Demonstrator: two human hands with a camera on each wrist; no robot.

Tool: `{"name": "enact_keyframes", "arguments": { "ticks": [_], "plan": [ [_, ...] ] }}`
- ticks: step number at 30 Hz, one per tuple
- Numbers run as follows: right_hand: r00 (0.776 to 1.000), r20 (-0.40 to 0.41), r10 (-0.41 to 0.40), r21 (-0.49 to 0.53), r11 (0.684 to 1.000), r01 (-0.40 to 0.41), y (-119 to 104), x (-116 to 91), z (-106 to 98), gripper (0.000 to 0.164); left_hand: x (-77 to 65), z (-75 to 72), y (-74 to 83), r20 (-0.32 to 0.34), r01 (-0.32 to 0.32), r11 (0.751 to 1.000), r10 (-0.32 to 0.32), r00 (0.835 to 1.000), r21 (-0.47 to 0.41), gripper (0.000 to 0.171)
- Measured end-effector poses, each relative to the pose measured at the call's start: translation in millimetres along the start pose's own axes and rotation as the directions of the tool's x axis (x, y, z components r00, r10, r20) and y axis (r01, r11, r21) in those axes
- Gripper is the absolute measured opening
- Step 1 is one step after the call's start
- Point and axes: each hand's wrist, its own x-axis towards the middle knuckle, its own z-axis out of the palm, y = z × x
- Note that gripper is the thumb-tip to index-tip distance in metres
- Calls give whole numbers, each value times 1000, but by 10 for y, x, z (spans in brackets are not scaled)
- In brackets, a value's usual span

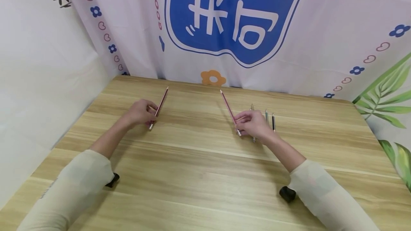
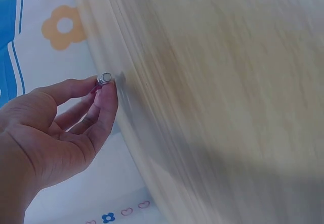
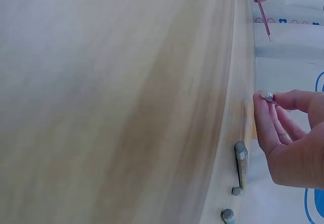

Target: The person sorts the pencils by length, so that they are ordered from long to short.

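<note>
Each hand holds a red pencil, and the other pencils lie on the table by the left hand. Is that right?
Not quite: the other pencils lie on the table by the right hand, not the left hand, as the head view shows. The rest stands.

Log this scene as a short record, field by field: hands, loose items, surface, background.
Left hand: pinches one red pencil, tip pointing away from the person
Right hand: pinches another red pencil, tip also pointing away
Loose items: green pencil, black pencil, third pencil partly hidden
Surface: wooden table
Background: printed cloth
</note>
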Motion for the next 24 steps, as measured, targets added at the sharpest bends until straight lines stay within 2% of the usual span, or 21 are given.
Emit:
{"name": "enact_keyframes", "arguments": {
  "ticks": [6,14,20,24],
  "plan": [
    [1000,11,-11,0,1000,11,-20,33,74,30,-24,-95,-100,0,16,1000,-16,1000,-8,44],
    [998,49,-25,5,1000,25,-32,74,159,33,-73,-178,-176,28,71,997,-71,997,-8,47],
    [997,68,-33,22,999,31,-55,103,227,34,-84,-211,-192,41,83,995,-85,996,52,45],
    [996,82,-38,36,999,35,-71,126,264,34,-81,-224,-226,42,68,992,-72,996,102,41]
  ]
}}
